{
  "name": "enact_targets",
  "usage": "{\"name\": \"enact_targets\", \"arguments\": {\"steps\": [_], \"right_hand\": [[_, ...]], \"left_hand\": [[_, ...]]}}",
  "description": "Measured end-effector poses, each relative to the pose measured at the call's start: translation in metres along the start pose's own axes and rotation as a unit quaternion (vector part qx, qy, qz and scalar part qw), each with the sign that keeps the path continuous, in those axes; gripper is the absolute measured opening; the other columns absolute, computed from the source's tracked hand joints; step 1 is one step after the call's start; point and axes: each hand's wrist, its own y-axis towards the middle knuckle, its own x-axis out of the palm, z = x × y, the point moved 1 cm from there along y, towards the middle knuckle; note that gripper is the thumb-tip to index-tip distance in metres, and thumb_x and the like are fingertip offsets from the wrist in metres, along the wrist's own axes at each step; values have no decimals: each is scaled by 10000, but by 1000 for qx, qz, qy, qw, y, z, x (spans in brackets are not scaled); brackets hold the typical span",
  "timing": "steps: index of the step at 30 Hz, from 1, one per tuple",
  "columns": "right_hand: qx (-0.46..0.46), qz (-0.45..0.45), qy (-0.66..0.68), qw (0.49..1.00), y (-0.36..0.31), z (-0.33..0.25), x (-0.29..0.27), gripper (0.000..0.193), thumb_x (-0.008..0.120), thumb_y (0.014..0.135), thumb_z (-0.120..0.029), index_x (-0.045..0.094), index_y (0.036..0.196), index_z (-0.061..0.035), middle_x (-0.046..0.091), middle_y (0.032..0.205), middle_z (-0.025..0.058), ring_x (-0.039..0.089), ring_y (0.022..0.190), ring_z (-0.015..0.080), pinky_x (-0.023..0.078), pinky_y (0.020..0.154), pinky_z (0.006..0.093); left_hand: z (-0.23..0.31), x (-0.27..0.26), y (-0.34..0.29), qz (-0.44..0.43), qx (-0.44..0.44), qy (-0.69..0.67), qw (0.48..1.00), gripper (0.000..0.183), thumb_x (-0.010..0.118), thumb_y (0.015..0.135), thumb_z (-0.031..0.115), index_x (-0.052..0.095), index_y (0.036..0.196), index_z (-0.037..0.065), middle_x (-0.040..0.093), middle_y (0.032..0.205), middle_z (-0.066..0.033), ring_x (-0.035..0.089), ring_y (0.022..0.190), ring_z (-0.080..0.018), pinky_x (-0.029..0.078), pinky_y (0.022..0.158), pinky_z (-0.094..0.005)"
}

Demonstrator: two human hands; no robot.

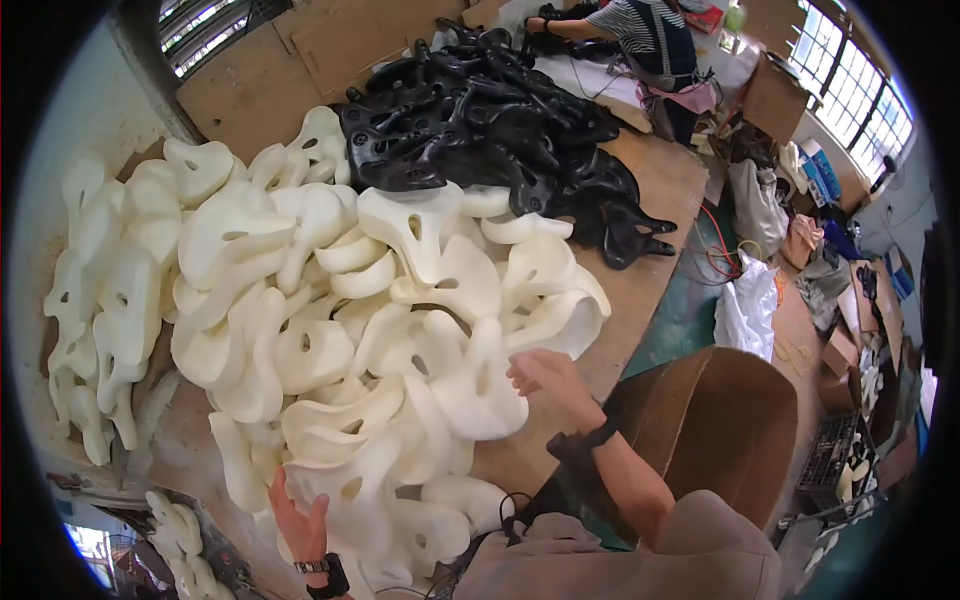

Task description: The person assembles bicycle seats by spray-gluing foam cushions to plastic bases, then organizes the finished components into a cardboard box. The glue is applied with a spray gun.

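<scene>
A large heap of cream-coloured moulded foam pieces, shaped like saddle pads with slots in them, covers the table before me. My left hand is at the heap's near edge, thumb and fingers apart. It is beside a wide foam pad with an oval hole, and nothing shows in its grasp. Over the heap's right edge, my right hand has its fingers loosely bent, with no object visible in them. Its fingertips are close to an upright foam pad; whether they touch it I cannot tell.
Black moulded shells are piled behind the foam. An open cardboard box stands by my right arm. At the far end a person in a striped top works at the black pile. Bags, including a white sack, and a crate line the right.
</scene>
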Motion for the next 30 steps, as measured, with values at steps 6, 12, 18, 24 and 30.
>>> {"name": "enact_targets", "arguments": {"steps": [6, 12, 18, 24, 30], "right_hand": [[-19, -17, -51, 998, 76, -31, 5, 314, 615, 1022, -286, 699, 1130, -3, 712, 973, 46, 637, 833, 101, 534, 704, 270], [-30, -70, 56, 996, 175, -61, 30, 355, 629, 1000, -312, 656, 1169, -1, 702, 1038, 80, 660, 839, 128, 545, 690, 286], [39, -76, 324, 942, 336, -78, 62, 372, 648, 995, -344, 592, 1211, -47, 684, 1111, 163, 687, 981, 287, 582, 782, 413], [1, -21, 296, 955, 398, -72, 84, 270, 686, 963, -255, 637, 1131, -49, 696, 1030, 112, 689, 868, 239, 588, 729, 407], [-146, -87, 168, 971, 266, -103, 105, 277, 676, 969, -220, 651, 1204, -76, 693, 1128, 11, 646, 986, 128, 571, 738, 337]], "left_hand": [[6, -2, 10, 119, -17, 66, 991, 824, 779, 763, 170, 430, 1503, 71, 484, 1419, -163, 466, 1329, -354, 417, 1068, -485], [5, -5, 19, 33, 33, 89, 995, 735, 790, 729, 155, 524, 1409, 72, 529, 1291, -164, 522, 1209, -361, 452, 978, -434], [-15, -20, 11, -36, 17, 147, 988, 482, 833, 708, 200, 625, 1120, 59, 580, 1199, -148, 591, 1050, -360, 485, 849, -438], [-16, -45, -27, -95, -81, 57, 990, 423, 711, 920, 164, 589, 1289, -3, 622, 1303, -177, 613, 1168, -307, 495, 991, -419], [-4, -61, -85, 193, -90, -82, 974, 442, 616, 999, 178, 543, 1380, -33, 644, 1275, -183, 633, 1105, -299, 522, 941, -422]]}}
